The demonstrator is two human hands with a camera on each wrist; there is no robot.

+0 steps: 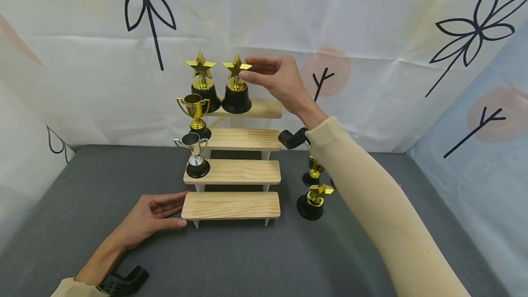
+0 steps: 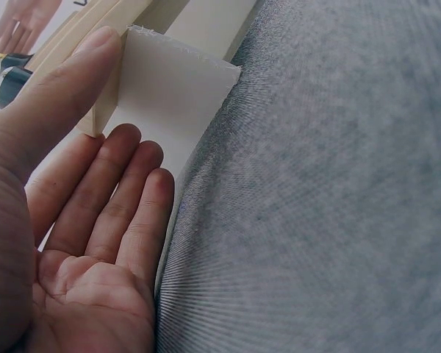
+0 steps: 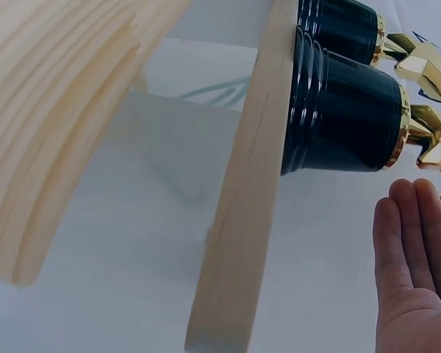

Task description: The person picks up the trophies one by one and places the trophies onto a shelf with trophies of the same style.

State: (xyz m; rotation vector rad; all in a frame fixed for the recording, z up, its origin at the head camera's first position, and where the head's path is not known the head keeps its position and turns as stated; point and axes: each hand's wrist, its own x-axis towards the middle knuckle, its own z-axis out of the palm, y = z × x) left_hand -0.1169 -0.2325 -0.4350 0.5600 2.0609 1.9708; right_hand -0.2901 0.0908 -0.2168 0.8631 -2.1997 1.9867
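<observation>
A four-step wooden display stand point(image 1: 231, 206) stands on the grey table. On its top step, two gold star trophies with black bases sit side by side, the left one point(image 1: 203, 87) and the right one point(image 1: 237, 97). My right hand point(image 1: 280, 79) is at the right trophy's star, thumb and fingertips close to its right side. Straight fingers point(image 3: 415, 235) show beside that star in the right wrist view. My left hand point(image 1: 150, 217) is at the left end of the lowest step, its fingers extended. Its thumb point(image 2: 73, 81) lies along the board's end in the left wrist view.
A gold cup trophy point(image 1: 194, 107) stands on the second step from the top, a silver cup trophy point(image 1: 195, 152) on the one below. Right of the stand are another star trophy point(image 1: 312, 203) and a gold cup trophy point(image 1: 313, 171), partly behind my right sleeve. Printed cloth point(image 1: 363, 100) hangs behind.
</observation>
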